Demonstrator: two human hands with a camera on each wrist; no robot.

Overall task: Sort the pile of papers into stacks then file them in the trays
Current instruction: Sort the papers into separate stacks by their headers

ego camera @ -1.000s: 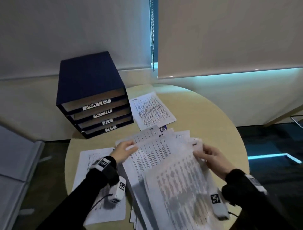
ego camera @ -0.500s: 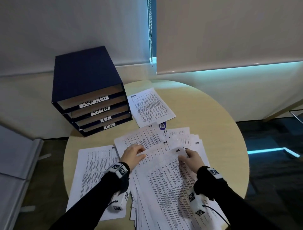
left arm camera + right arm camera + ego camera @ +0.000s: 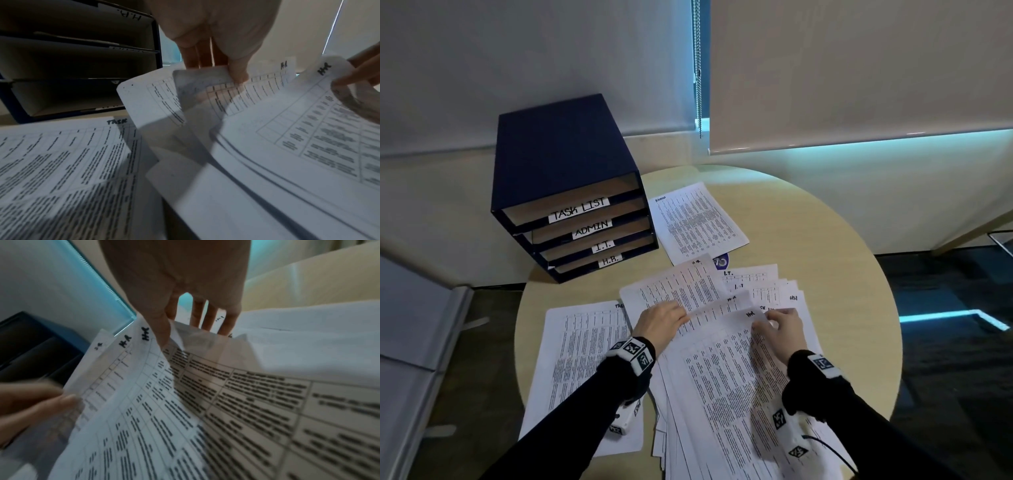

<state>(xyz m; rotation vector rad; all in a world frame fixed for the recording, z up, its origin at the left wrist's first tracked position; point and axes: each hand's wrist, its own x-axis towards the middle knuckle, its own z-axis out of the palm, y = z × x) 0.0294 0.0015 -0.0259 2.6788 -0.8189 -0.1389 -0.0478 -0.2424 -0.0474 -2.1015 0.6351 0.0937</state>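
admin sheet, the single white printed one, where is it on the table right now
In the head view the single white printed sheet headed ADMIN lies flat at the far side of the round beige table, just right of the dark blue tray cabinet and beyond the fanned paper pile.

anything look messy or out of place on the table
Yes: the middle pile of papers is fanned out crooked, sheets askew and overhanging the table near edge, unlike the two flat stacks. Nothing looks torn or spilled.

Trays point(image 3: 571, 192) behind-left of paper pile point(image 3: 722, 377) on table point(image 3: 842, 274)
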